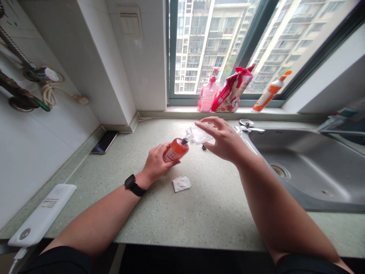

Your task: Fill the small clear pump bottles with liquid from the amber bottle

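My left hand [159, 161], with a black watch [134, 185] on its wrist, is closed around a bottle of orange-red liquid [176, 150] that leans to the right. Its dark neck meets the mouth of a clear bottle [199, 134], which lies tipped almost on its side above it. My right hand [224, 139] holds the clear bottle between fingers and thumb. Part of that bottle is hidden behind the fingers. A small black cap [203, 147] lies on the counter below the clear bottle. Nearer to me is a folded white tissue [181, 184].
A steel sink [302, 160] lies at right, with a drain strainer [246, 123] by its rim. On the sill stand a pink pump bottle [209, 95], a red pouch [234, 91] and an orange bottle [269, 93]. A phone [104, 142] and a white power bank [42, 215] lie left.
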